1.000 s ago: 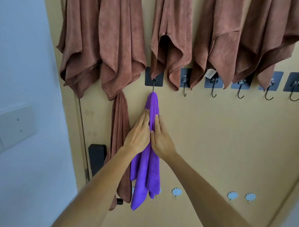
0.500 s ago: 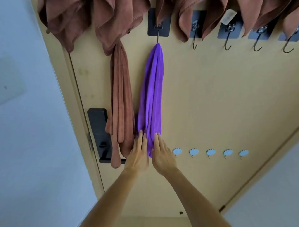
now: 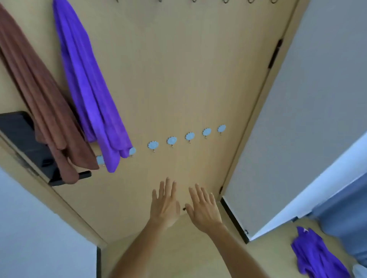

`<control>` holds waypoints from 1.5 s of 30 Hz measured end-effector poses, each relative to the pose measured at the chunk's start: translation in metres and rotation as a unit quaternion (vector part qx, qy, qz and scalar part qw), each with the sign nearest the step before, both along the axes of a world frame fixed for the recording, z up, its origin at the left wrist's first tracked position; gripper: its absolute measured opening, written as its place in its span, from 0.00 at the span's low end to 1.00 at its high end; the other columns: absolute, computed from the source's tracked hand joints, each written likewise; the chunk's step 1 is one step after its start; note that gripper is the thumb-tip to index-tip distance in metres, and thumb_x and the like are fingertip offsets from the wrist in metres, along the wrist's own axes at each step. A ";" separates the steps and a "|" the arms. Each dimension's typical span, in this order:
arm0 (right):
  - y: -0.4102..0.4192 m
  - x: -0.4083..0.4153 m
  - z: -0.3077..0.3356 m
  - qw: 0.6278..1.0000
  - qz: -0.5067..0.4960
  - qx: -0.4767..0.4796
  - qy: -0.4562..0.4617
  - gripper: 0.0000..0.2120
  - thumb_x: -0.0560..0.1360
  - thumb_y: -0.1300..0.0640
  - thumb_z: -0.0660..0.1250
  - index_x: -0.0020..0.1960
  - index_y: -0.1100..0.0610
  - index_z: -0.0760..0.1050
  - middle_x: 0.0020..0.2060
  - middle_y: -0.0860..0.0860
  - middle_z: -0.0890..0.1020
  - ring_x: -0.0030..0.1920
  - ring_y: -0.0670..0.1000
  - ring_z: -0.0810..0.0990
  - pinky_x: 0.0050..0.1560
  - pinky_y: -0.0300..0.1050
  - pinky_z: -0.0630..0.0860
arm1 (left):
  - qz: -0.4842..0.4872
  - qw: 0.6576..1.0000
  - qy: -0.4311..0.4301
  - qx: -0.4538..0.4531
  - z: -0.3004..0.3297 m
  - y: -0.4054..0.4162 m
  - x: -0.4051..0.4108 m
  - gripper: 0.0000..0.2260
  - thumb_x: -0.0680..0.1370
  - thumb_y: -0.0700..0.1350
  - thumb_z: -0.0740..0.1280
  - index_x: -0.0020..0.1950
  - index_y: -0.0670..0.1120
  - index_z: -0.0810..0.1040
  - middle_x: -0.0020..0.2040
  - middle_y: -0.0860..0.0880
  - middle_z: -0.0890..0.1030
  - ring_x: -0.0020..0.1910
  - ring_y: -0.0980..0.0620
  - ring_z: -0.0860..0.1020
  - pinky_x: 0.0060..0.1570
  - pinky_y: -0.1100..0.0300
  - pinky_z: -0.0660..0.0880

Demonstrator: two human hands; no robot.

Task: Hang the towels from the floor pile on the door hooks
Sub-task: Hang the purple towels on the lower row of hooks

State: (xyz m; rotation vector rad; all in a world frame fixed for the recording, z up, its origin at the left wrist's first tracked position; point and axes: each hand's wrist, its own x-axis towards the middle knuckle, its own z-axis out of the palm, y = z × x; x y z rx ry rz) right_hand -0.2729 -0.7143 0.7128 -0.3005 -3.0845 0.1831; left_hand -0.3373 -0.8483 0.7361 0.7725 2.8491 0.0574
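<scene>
A purple towel (image 3: pixel 87 85) hangs down the wooden door (image 3: pixel 178 69) at upper left, beside a brown towel (image 3: pixel 39 111) hanging to its left. A pile of purple towels (image 3: pixel 315 256) lies on the floor at lower right. My left hand (image 3: pixel 164 204) and my right hand (image 3: pixel 202 208) are side by side in front of the lower door, fingers straight and spread, holding nothing. Both are well below and to the right of the hung purple towel. A row of small pale blue hooks (image 3: pixel 190 136) crosses the door above my hands.
A black lock and handle (image 3: pixel 25 142) sits at the door's left edge, partly behind the brown towel. Metal hook tips (image 3: pixel 224 1) show at the top edge. Grey wall (image 3: pixel 317 99) flanks the door on the right; blue fabric (image 3: pixel 345 210) stands by the pile.
Both hands have left the hung purple towel and dropped low, now spread and empty. The view has tilted down and right, bringing the floor pile into sight.
</scene>
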 end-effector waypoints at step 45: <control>0.580 0.511 -0.118 0.827 -0.534 -0.120 -0.130 0.31 0.77 0.41 0.47 0.73 0.58 0.64 0.73 0.61 0.64 0.72 0.61 0.64 0.68 0.63 0.61 | -0.481 0.859 -0.103 -0.141 -0.138 0.697 0.387 0.33 0.80 0.62 0.51 0.79 0.50 0.43 0.79 0.44 0.44 0.77 0.41 0.44 0.71 0.35 0.46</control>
